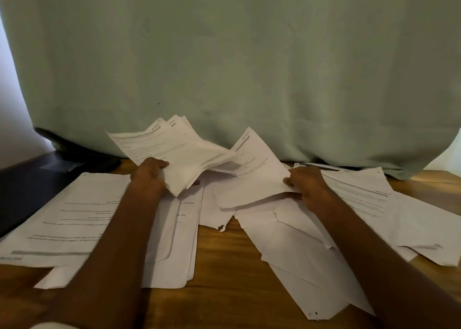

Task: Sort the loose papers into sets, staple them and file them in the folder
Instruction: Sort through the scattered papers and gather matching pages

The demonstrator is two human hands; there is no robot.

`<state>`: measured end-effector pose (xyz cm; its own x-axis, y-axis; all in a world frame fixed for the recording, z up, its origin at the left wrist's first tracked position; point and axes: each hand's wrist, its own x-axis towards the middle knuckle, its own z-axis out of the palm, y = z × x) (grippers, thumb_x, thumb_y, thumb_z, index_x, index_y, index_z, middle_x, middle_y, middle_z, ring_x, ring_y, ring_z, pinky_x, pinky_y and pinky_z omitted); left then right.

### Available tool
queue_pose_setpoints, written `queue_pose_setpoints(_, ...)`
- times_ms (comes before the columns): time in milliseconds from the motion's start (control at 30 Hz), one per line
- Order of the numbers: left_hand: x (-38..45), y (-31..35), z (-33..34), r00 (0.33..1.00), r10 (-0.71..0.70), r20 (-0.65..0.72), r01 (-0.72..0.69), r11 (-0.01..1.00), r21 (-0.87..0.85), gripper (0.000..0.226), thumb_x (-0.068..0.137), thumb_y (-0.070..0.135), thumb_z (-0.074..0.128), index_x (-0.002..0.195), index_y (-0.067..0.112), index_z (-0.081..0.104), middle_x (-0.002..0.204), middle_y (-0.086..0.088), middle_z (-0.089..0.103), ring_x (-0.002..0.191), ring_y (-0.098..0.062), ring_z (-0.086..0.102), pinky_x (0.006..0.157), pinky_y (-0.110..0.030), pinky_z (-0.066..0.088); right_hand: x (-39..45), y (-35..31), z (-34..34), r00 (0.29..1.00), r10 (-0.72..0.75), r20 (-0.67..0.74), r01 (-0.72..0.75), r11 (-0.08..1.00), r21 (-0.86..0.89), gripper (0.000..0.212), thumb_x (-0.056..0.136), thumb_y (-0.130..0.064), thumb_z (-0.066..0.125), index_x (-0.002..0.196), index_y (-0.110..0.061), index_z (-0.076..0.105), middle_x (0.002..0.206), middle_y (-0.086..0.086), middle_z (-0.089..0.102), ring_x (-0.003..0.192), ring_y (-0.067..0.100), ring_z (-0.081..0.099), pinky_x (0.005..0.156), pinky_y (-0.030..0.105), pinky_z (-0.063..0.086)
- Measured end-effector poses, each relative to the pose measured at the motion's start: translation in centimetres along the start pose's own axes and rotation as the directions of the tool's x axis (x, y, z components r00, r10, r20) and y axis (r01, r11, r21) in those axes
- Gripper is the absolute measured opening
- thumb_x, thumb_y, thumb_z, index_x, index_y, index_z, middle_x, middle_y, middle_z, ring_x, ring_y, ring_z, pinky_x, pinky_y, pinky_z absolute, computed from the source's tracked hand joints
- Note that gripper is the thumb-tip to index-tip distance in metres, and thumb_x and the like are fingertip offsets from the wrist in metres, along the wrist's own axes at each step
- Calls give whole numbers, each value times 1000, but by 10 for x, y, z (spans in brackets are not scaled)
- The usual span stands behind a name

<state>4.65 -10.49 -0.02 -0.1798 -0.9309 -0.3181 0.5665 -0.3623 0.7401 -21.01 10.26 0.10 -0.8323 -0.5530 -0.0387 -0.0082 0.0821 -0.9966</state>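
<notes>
- The left hand (pixel 149 176) is gripping a sheaf of papers (pixel 179 154) by its near corner, thumb on top and fingers curled underneath, and is holding it lifted above the table.
- The sheaf is showing several white printed sheets fanned slightly at the far edge, with a grey heading bar and lines of fine text; its right side is looking blurred and bent downward.
- The right hand (pixel 305 186) is pinching a single sheet (pixel 254 176) at its right edge, with fingers curled round the paper; the sheet is tilting up toward the curtain and carrying a small heading near its top corner.
- Loose papers are lying spread across the wooden table (pixel 224 266): a left pile (pixel 82 219) with grey text lines under the left forearm, a right pile (pixel 389 209) beside the right wrist, and blank torn-edged sheets (pixel 301 254) running diagonally toward the near edge.
- Some of the sheets are showing ragged corners and small holes; their text is too small to read.
- A pale green curtain (pixel 237 66) is hanging behind the table, and a dark object (pixel 30 179) is sitting at the far left, partly under the left pile.
</notes>
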Motion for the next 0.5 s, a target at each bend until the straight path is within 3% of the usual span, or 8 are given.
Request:
queue_pose_setpoints(100, -8, 10, 0, 985, -6, 174, 31, 990, -140, 25, 96, -7, 54, 106, 10, 69, 114, -6, 71, 98, -28, 67, 100, -46, 54, 2, -1, 4, 995, -83, -46, 82, 996, -26, 19, 89, 11, 61, 106, 8, 68, 104, 20, 68, 93, 30, 64, 70, 45, 63)
queue_pose_setpoints(167, -17, 13, 0, 981, -12, 195, 52, 978, -201, 21, 99, -4, 54, 99, 11, 68, 100, -5, 72, 87, -25, 68, 96, -44, 55, 3, -6, -1, 942, -280, -183, 244, 950, -198, 18, 85, 8, 60, 99, 8, 70, 99, 19, 72, 87, 30, 67, 73, 42, 59)
queue_pose_setpoints(267, -15, 8, -1, 976, -40, 214, 82, 978, -190, 14, 100, 2, 57, 101, 11, 67, 95, -5, 71, 83, -24, 68, 92, -40, 55, -4, -18, -16, 818, -502, -282, 363, 830, -424, 32, 82, -3, 61, 111, -8, 73, 107, 10, 73, 87, 23, 63, 75, 28, 44)
queue_pose_setpoints(400, -11, 4, -7, 979, -39, 199, 63, 991, -117, 7, 101, 9, 60, 105, 11, 64, 94, -5, 67, 82, -23, 65, 103, -37, 51, 2, -19, -36, 779, -529, -337, 266, 765, -587, 32, 85, -5, 64, 116, -10, 67, 115, 17, 67, 105, 39, 64, 78, 34, 42)
queue_pose_setpoints(500, -7, 8, -12, 973, -85, 216, 129, 971, -201, 2, 100, 12, 63, 102, 12, 65, 97, -5, 69, 85, -24, 68, 104, -39, 52, 11, -13, -55, 799, -503, -330, 158, 704, -692, 25, 86, -6, 67, 111, -5, 62, 113, 23, 65, 104, 46, 62, 78, 39, 44)
